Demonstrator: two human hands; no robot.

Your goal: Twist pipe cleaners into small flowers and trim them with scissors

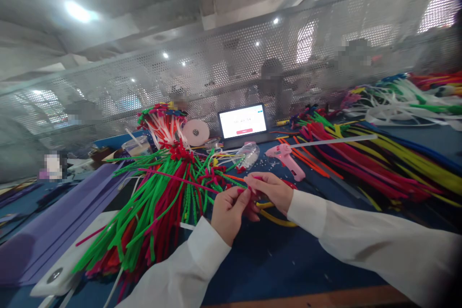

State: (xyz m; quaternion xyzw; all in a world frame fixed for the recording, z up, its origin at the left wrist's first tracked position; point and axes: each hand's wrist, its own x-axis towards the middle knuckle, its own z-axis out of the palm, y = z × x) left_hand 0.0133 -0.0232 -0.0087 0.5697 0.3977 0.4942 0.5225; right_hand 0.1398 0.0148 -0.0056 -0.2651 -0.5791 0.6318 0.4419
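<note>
Both hands pinching one thin pink fuzzy pipe-cleaner stem (187,179) just above the blue tabletop (267,260): left hand (231,211) fingertips are closing on its red end, right hand (272,190) fingers are gripping right beside. Judgement: keeping pinch points close is giving a tighter twist. Stem is running left over the heap of green and red fuzzy stems (155,207). Clear plastic bottle (249,154) is lying behind; contents unclear. Pink glue gun (287,159) nearby.

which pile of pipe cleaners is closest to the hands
The green and red pile left of the hands; its stems reach the fingers, unlike the red and yellow pile farther right.
</note>
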